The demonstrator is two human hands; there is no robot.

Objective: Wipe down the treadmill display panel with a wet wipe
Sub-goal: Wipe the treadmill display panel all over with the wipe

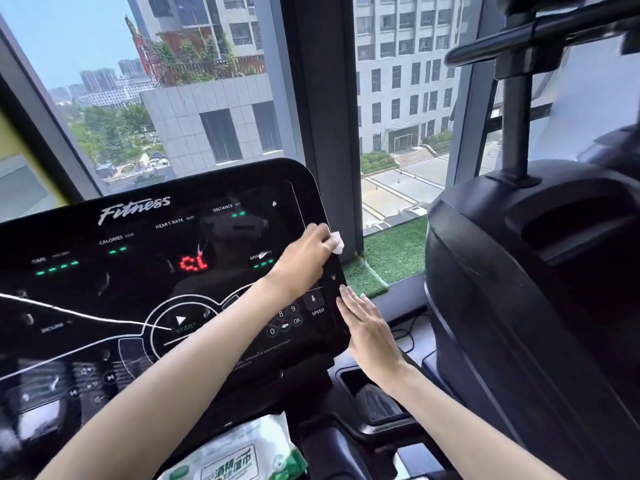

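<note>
Left hand (304, 261) grips the wet wipe (336, 242) at the edge of the lit display panel (138, 271), right hand (367, 327) flat beside the SPEED key (316, 304): either contact could trigger a command.

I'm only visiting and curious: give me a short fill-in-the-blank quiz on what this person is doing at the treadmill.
1. The left hand grips the wet wipe at the display panel's ___ edge.
2. The right hand touches that edge, fingers straight, and holds ___.
3. The white script at the panel's top reads ___.
4. The pack of wipes below the panel is white and ___.
Missing words: right; nothing; Fitness; green.
</note>
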